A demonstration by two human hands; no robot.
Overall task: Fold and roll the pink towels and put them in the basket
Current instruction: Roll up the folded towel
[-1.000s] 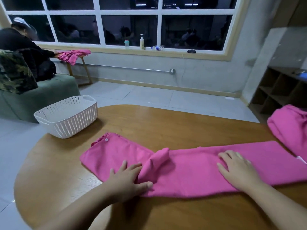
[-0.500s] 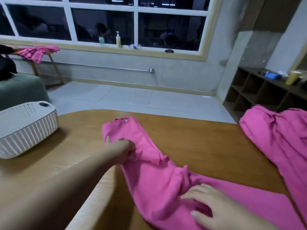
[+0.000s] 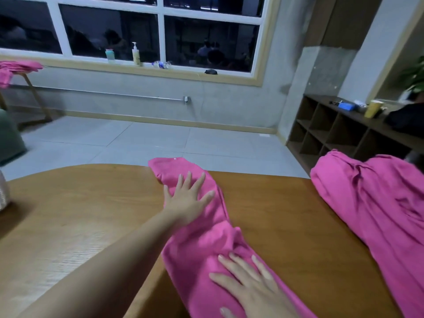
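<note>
Towel (image 3: 202,239): lying folded in a long strip across the table (image 3: 80,203), far end overhanging the edge.
Risk: the bunched ridge at mid-strip is likely getting rolled in; the overhang may be dragging the strip askew.
Left hand (image 3: 187,198): pressing flat near the far end, fingers spread.
Right hand (image 3: 250,288): pressing flat at the near end, fingers straight, slightly apart.
Basket (image 3: 3,191): showing only as a sliver, probably, at far left.
</note>
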